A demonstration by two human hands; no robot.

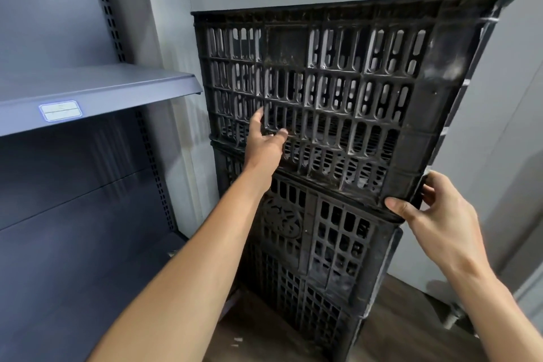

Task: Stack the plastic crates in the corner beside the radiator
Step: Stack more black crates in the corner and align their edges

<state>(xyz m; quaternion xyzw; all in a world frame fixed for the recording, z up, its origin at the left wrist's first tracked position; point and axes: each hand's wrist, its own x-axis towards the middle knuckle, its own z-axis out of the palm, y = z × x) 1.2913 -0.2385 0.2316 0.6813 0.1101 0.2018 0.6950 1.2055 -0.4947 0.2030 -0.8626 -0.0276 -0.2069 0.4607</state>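
Note:
Black slotted plastic crates stand stacked against the grey wall. The top crate [338,91] sits on a middle crate [329,232], and a bottom crate [308,300] rests on the wooden floor. My left hand [264,141] reaches to the lower left of the top crate's front, fingers hooked into its slots. At the top crate's lower right corner, my right hand [435,211] pinches the edge between thumb and fingers.
A grey metal shelving unit [97,91] with a white label stands just left of the stack. Grey wall panels [499,97] run behind and to the right. A small grey fitting [454,316] sits on the floor at the right.

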